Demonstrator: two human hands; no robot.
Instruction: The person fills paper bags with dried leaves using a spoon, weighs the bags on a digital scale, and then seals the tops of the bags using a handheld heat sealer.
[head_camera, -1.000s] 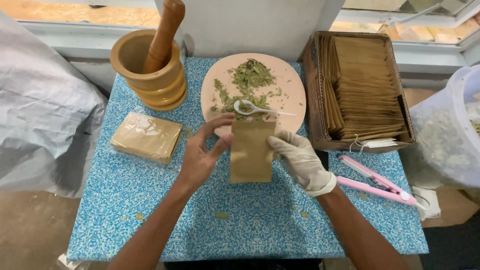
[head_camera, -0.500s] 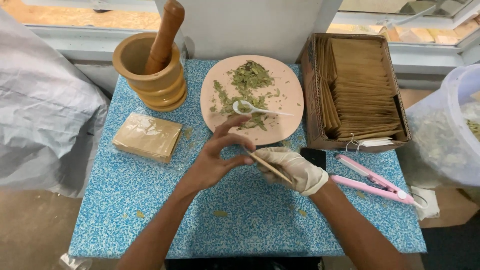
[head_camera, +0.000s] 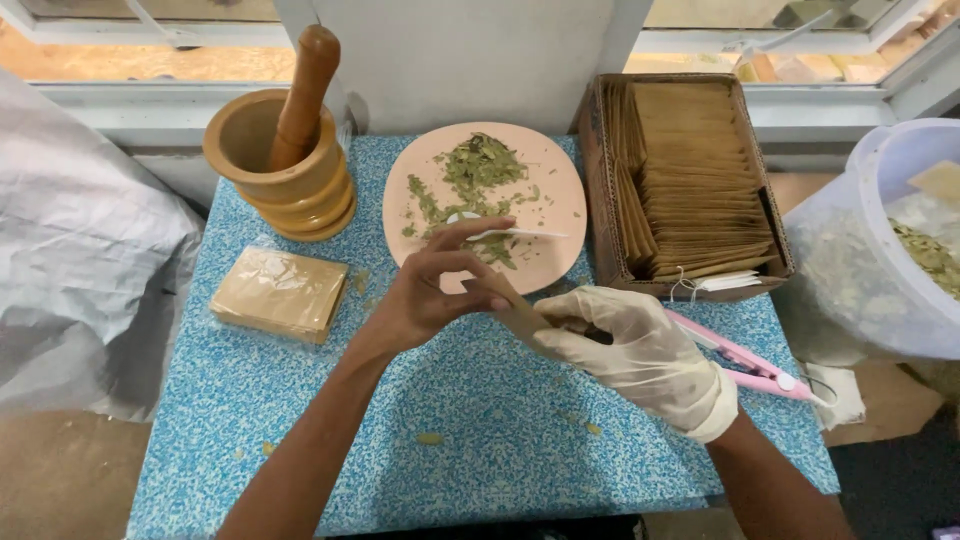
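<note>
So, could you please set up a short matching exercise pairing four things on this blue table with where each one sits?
Things:
1. wooden pestle
2. dried green leaves
3. brown paper packets
4. pink sealing tool

Places:
A. stacked upright in the wooden box
B. lying flat near the table's right edge, beside the gloved right hand
C. standing in the wooden mortar
D. scattered on the pink plate

Pairs: 1-C, 2-D, 3-A, 4-B
</note>
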